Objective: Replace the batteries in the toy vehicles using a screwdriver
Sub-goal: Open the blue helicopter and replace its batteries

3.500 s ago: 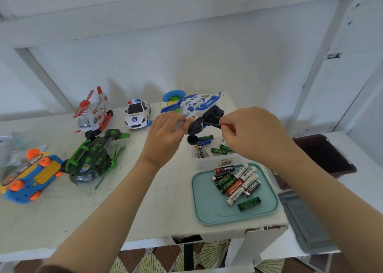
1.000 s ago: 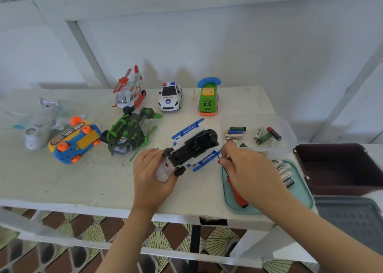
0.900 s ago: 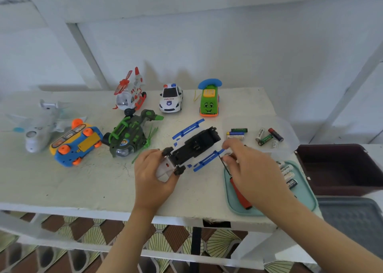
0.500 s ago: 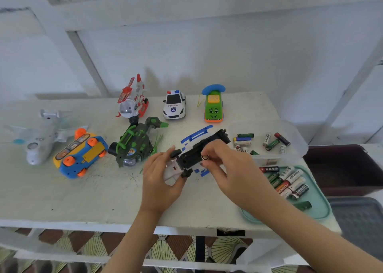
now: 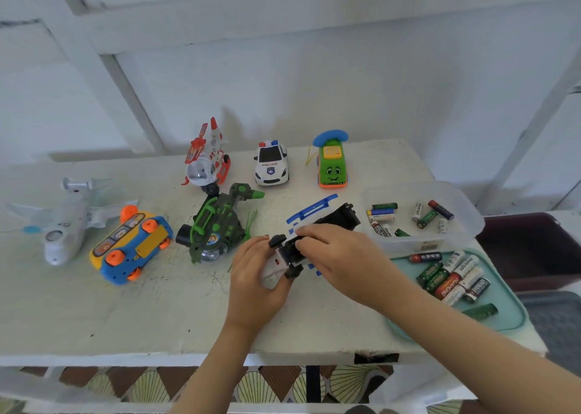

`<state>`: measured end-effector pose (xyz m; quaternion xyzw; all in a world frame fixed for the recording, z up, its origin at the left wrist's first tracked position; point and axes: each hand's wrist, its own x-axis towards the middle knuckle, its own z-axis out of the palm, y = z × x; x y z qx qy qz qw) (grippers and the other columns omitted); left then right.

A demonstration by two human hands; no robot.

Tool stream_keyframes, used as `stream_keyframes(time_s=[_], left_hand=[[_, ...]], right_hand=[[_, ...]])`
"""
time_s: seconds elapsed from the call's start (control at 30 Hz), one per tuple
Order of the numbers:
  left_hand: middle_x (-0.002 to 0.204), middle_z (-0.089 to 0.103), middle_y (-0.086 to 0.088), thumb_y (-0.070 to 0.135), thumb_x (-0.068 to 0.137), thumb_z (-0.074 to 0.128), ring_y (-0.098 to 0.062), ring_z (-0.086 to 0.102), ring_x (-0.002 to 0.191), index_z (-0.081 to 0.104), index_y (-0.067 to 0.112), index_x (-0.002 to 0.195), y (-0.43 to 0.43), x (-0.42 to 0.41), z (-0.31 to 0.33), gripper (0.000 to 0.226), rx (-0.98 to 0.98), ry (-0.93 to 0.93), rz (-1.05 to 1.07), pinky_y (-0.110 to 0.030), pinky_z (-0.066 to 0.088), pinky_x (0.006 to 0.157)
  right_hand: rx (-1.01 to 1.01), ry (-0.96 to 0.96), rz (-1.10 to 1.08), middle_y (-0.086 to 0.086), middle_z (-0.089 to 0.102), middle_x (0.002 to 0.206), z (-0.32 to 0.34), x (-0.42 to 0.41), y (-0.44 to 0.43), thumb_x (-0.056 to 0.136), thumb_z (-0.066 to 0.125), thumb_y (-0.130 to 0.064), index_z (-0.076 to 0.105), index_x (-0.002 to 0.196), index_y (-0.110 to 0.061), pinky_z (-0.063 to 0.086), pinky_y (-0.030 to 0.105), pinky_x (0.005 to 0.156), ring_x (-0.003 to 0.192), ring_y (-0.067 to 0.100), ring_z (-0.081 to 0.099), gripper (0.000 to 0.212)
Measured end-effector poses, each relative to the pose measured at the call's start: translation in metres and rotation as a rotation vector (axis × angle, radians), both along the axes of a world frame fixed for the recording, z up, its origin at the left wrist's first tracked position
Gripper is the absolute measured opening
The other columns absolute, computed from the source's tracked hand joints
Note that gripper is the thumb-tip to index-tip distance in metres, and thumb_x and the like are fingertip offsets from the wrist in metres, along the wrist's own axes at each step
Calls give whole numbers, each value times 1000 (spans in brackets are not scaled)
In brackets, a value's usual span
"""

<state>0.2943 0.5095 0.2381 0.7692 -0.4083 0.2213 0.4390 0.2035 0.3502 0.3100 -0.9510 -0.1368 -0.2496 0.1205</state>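
A blue-and-white toy aircraft [image 5: 341,218] lies upside down on the white table [image 5: 157,313], its black underside facing up. My left hand [image 5: 254,275] grips its white nose end from the near side. My right hand [image 5: 342,256] lies across the middle of the underside, fingers curled over the body, and whatever is under the fingertips is hidden. Loose batteries [image 5: 383,214] sit in a clear plastic box [image 5: 465,225]. More batteries [image 5: 452,278] lie on a teal tray [image 5: 509,319]. No screwdriver shows in this view.
Other toys stand behind and to the left: a green helicopter [image 5: 217,228], a police car [image 5: 271,163], a green phone car [image 5: 332,167], a red-white helicopter [image 5: 206,162], a blue-yellow car [image 5: 132,244] and a white plane [image 5: 69,218]. A brown bin [image 5: 534,247] sits at the right.
The toy came down from mid-air to the table, upside down. My right hand left the red screwdriver on the tray, then moved left onto the toy's underside.
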Motion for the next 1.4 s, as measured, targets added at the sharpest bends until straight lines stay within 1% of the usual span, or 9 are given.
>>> stream_keyframes(time_s=[0.1,0.23,0.4,0.5,0.63,0.77,1.07,1.23,1.4], left_hand=[[106,63,-1,27,77,72,-15,54,110,67,0,105,1,2,-2,39,-2,22,-10,-27,44,100],[104,66,-6,28,78,71,-18,56,107,67,-1,103,0,3,-3,38,-8,45,-25,-30,45,98],[102,65,-6,29,79,70,-15,55,106,67,-2,100,0,4,1,38,-29,41,-55,-26,44,97],[99,66,-7,29,79,69,-15,54,104,67,-2,98,0,5,2,36,-31,30,-72,-22,43,96],[99,65,-7,29,79,70,-16,55,104,66,-2,98,1,6,-1,37,-31,33,-71,-27,45,95],[98,65,-7,27,78,70,-17,55,103,66,-3,99,1,7,-2,36,-38,34,-83,-29,46,93],[96,64,-8,25,79,68,-19,55,100,65,-3,98,2,5,-1,34,-32,26,-88,-29,46,91],[95,63,-7,24,79,66,-15,53,100,66,-4,100,1,1,3,35,-36,26,-98,-21,42,94],[97,61,-3,24,79,67,-12,50,101,65,-4,103,1,1,4,37,-30,35,-91,-17,39,95]], right_hand=[[-28,-54,-26,7,65,89,-5,2,1,75,69,5,67,87,-5,51,34,51,77,23,59,16],[-106,-140,-53,5,69,89,-11,1,5,83,58,-1,71,96,-5,53,35,61,79,23,60,19],[-205,-238,-216,-4,73,100,-19,-11,12,84,59,-18,73,105,-16,35,41,98,100,21,65,26],[-233,-190,-265,-2,73,105,-27,-18,14,82,56,-20,70,112,-15,25,51,109,112,24,62,33],[-241,-125,-299,4,69,116,-29,-21,17,84,53,-21,69,116,-17,25,53,110,117,28,57,36],[-179,-144,-377,13,62,109,-24,-21,21,80,50,-18,71,110,-19,29,47,108,109,29,48,36],[-195,-143,-481,2,57,86,-18,-17,32,78,47,-18,70,87,-23,28,47,103,88,24,52,25],[-274,-91,-494,2,54,75,-12,-12,35,72,64,-15,63,73,-21,30,50,96,76,25,54,6],[-296,-50,-438,2,57,81,-10,-15,33,74,57,-16,66,79,-21,27,50,100,81,24,54,11]])
